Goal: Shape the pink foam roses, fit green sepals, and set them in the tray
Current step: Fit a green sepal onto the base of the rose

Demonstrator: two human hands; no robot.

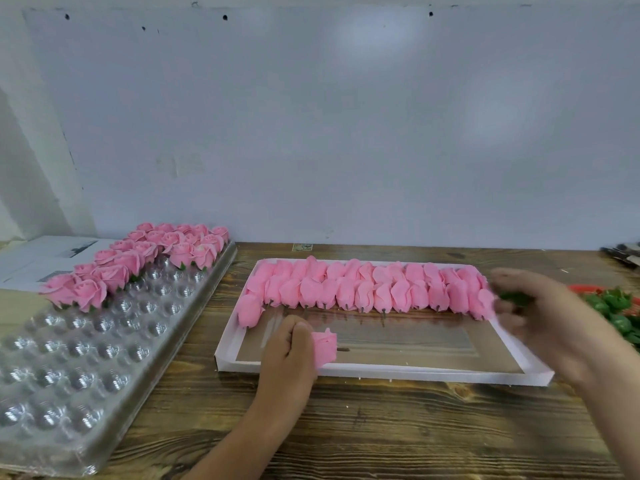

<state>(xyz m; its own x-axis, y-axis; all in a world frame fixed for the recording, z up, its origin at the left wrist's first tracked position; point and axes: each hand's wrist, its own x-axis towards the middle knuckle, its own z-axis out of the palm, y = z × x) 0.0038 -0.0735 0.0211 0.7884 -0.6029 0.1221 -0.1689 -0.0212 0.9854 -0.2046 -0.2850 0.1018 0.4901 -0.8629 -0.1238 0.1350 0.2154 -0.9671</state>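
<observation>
A dark, knotted wooden worktop [363, 427] ran up against a plain pale blue-grey wall [311, 133] marked with a few small dark holes near its top.

At about six o'clock the left hand [289, 348] gripped a pink foam rosebud [325, 346], fingers curled round it, the bud's stub pointing toward three o'clock. It sat over the near left corner of a shallow white box lid [415, 374] whose bare floor showed a brown, glossy surface. At three o'clock the right hand [540, 313], blurred, pinched a green sepal [516, 299] just beside the right end of the bud rows.

Along the far side of the lid, toward twelve o'clock, two packed rows of unshaped pink buds [363, 289] lay stems toward the viewer. At the far three o'clock edge a heap of green sepals [616, 310] lay in a red container [585, 289], only partly in view.

From seven to ten o'clock stretched a clear plastic blister tray [79, 375] with round cups, its far rows filled with finished pink roses [145, 258]. Printed paper [45, 258] lay beyond it at ten o'clock.
</observation>
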